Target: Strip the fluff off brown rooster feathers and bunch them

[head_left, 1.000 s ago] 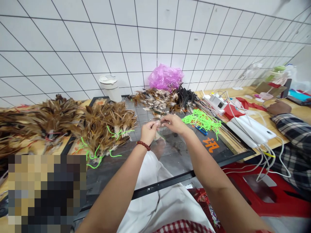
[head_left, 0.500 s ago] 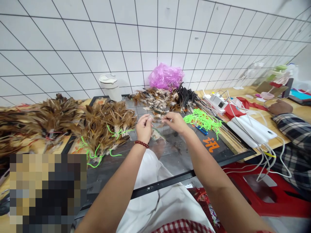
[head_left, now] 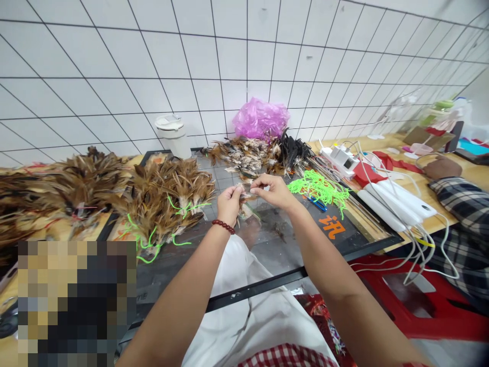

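Note:
My left hand [head_left: 230, 203], with a dark red bead bracelet [head_left: 223, 225] at its wrist, is closed in a pinch above the glass tabletop [head_left: 275, 260]. A thin brownish sliver that looks like a feather [head_left: 240, 208] shows beneath its fingertips. My right hand [head_left: 272, 190] is also pinched, its fingertips just right of the left ones; what they hold is too small to make out. Left of my hands lies a pile of brown feathers [head_left: 164, 188], with bright green cords [head_left: 187, 208] on it. Mottled feathers [head_left: 244, 155] and black feathers [head_left: 293, 151] lie beyond my hands.
A tangle of green cord [head_left: 317, 188] and a blue tool [head_left: 318, 204] lie on the right. Behind stand a white lidded cup [head_left: 173, 137] and a pink plastic bag [head_left: 262, 120]. White power strips with cables [head_left: 401, 206] and another person's plaid sleeve [head_left: 460, 204] are farther right.
My two hands have come slightly closer together, the right one shifting a little left and up. A sliver now hangs below my left fingertips. The piles around look the same.

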Available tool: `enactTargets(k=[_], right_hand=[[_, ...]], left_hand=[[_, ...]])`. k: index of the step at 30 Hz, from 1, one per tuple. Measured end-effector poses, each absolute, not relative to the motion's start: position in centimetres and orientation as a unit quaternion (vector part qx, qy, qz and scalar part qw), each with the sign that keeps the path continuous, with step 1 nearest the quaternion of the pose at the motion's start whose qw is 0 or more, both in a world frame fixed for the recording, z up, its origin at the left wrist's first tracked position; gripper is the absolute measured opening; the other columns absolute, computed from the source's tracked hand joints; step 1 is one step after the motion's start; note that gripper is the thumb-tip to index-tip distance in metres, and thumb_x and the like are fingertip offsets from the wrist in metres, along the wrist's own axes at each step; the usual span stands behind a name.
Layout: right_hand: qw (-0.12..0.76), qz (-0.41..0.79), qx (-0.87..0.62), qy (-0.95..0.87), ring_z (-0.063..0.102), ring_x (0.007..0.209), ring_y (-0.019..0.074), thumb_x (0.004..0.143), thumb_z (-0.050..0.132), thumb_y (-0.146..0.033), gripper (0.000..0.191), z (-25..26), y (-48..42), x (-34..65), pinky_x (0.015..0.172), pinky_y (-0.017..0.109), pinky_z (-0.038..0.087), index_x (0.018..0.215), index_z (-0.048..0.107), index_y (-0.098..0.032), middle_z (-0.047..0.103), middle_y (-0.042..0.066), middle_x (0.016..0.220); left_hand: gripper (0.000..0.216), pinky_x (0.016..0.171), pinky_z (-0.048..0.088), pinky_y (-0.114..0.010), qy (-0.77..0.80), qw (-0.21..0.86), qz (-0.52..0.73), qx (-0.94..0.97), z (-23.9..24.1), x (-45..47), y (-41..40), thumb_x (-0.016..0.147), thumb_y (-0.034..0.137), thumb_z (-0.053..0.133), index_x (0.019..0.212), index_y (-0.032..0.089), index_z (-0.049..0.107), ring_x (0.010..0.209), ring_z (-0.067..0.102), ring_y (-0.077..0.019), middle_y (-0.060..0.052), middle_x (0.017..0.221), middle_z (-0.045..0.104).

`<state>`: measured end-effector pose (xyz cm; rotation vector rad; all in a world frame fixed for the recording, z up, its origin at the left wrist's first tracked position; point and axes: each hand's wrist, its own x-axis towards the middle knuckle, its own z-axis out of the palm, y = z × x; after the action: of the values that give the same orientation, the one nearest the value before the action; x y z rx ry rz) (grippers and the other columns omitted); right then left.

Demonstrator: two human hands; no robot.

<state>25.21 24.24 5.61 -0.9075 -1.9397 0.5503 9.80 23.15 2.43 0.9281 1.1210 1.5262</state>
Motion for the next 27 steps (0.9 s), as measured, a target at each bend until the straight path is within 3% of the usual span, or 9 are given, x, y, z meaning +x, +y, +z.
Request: enactTargets(k=[3,7,13,22,25,27], right_hand=[[0.424,0.251,-0.346,-0.798,0.054,0.066,0.0112,0.07,0.073,-0.029,0.017,5.9,23.8,24.9,0.065,0.023,0.043,0.079,0.068,-0.015,0.064,0.002,0.076],[0.402,0.235,-0.322,-0.824,0.056,0.071,0.0121,0.079,0.063,-0.023,0.01,6.0,23.8,24.8,0.07,0.024,0.043,0.074,0.066,-0.015,0.064,0.002,0.075],[0.407,0.161,-0.354,-0.827,0.056,0.074,0.0132,0.084,0.055,-0.017,0.013,5.9,24.2,25.1,0.072,0.025,0.042,0.076,0.066,-0.015,0.063,0.003,0.076],[0.404,0.126,-0.387,-0.819,0.062,0.08,0.0137,0.084,0.057,-0.018,0.015,5.4,24.5,25.1,0.075,0.023,0.044,0.087,0.071,-0.017,0.069,0.004,0.084],[0.353,0.096,-0.471,-0.803,0.062,0.084,0.015,0.084,0.056,-0.019,0.018,5.1,24.8,25.7,0.077,0.024,0.044,0.094,0.071,-0.019,0.07,0.004,0.091],[0.274,0.079,-0.536,-0.795,0.062,0.086,0.0166,0.082,0.058,-0.019,0.02,4.9,25.0,26.2,0.076,0.025,0.043,0.096,0.072,-0.021,0.069,0.005,0.095]], left_hand=[[0.032,0.051,0.044,-0.021,0.457,0.499,0.63,0.381,2.3,9.8,23.2,0.06,0.043,0.073,0.065,0.013,0.064,0.053,0.051,-0.009,0.0,0.06,0.06],[0.032,0.05,0.043,-0.021,0.459,0.502,0.62,0.391,2.2,9.8,23.1,0.061,0.043,0.073,0.068,0.013,0.065,0.053,0.053,-0.0091,0.0,0.062,0.062],[0.027,0.046,0.036,-0.02,0.469,0.509,0.564,0.451,2.4,9.9,22.6,0.064,0.04,0.072,0.069,0.013,0.067,0.047,0.052,-0.0086,-0.001,0.057,0.062],[0.026,0.048,0.037,-0.021,0.44,0.551,0.535,0.465,2.4,10.0,22.3,0.063,0.039,0.072,0.069,0.014,0.068,0.048,0.05,-0.0086,0.0,0.056,0.058],[0.024,0.055,0.041,-0.023,0.441,0.526,0.563,0.46,2.2,9.7,22.7,0.066,0.038,0.07,0.068,0.015,0.068,0.054,0.052,-0.0097,0.0,0.058,0.06],[0.022,0.066,0.044,-0.025,0.444,0.474,0.602,0.465,2.0,9.5,23.0,0.068,0.037,0.068,0.068,0.016,0.069,0.065,0.057,-0.0119,-0.002,0.067,0.064]])
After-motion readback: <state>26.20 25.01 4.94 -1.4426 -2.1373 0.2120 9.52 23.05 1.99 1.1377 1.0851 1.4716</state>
